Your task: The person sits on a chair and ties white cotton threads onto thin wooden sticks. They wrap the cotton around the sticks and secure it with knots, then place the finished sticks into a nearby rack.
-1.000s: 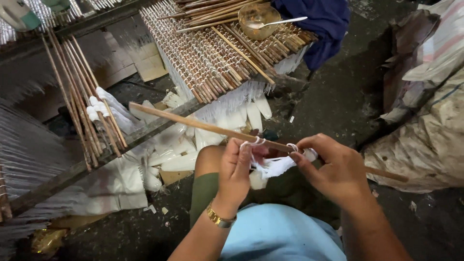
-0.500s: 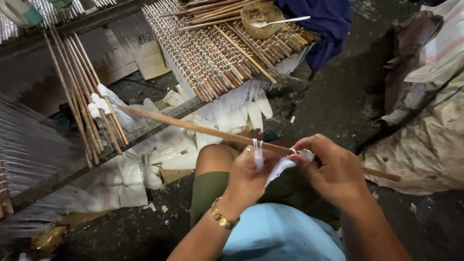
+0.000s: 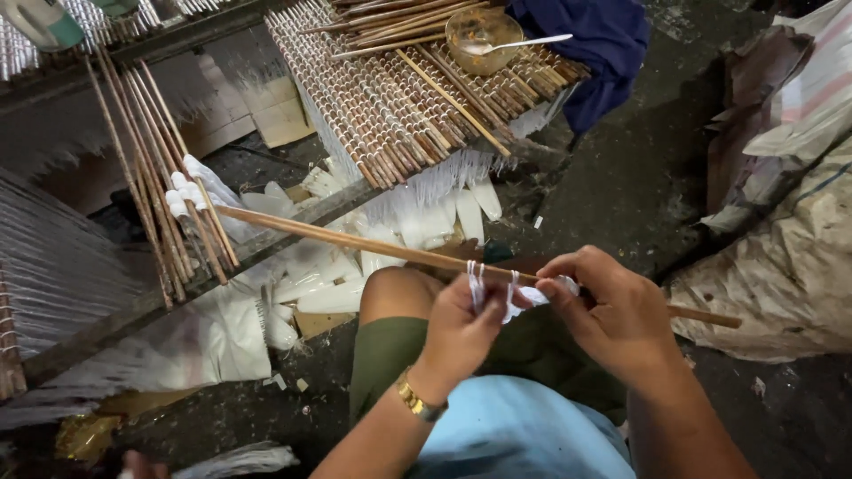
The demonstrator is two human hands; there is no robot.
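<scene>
Left hand [image 3: 461, 324] pinches looped white strings [image 3: 477, 282] on the long brown wooden stick [image 3: 355, 239] over the knee; right hand [image 3: 617, 310] pinches loose ends. Judgement: hold stick level, loops snug.

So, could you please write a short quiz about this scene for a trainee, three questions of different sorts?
1. True or false: the left hand and right hand both touch the long thin brown wooden stick.
2. What lies in the round amber glass bowl?
3. The white string loops sit: A) around the stick, B) in the bowl.

Key: 1 true; 2 a pale spoon; 3 A.
</scene>
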